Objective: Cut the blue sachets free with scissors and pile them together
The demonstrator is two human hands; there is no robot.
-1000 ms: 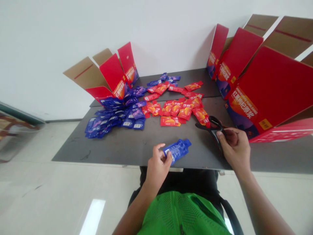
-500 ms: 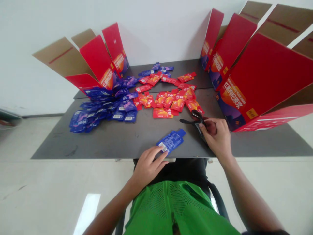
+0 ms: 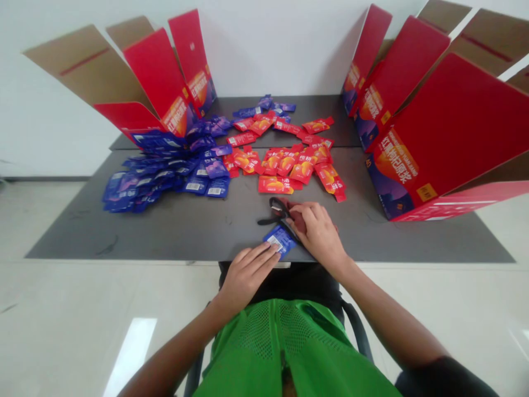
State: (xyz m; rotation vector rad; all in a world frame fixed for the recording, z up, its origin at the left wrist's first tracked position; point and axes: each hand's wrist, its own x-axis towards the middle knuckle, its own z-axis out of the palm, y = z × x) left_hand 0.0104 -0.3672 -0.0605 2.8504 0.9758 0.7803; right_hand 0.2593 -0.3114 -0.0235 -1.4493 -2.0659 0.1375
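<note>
Right hand [image 3: 317,232] clenched on black scissors [image 3: 278,216]; left hand [image 3: 247,278] open, fingertips pressing a blue sachet [image 3: 280,241] near the table [image 3: 165,251] edge. Possible trouble: a nicked finger from blades so close, or a torn sachet sliding off the edge under uneven pressure.

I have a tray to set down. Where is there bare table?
Bare grey tabletop lies in front of the blue sachets, left of the left hand; a smaller patch lies between the red sachets and the red carton. The sachet-covered middle is crowded.
</note>
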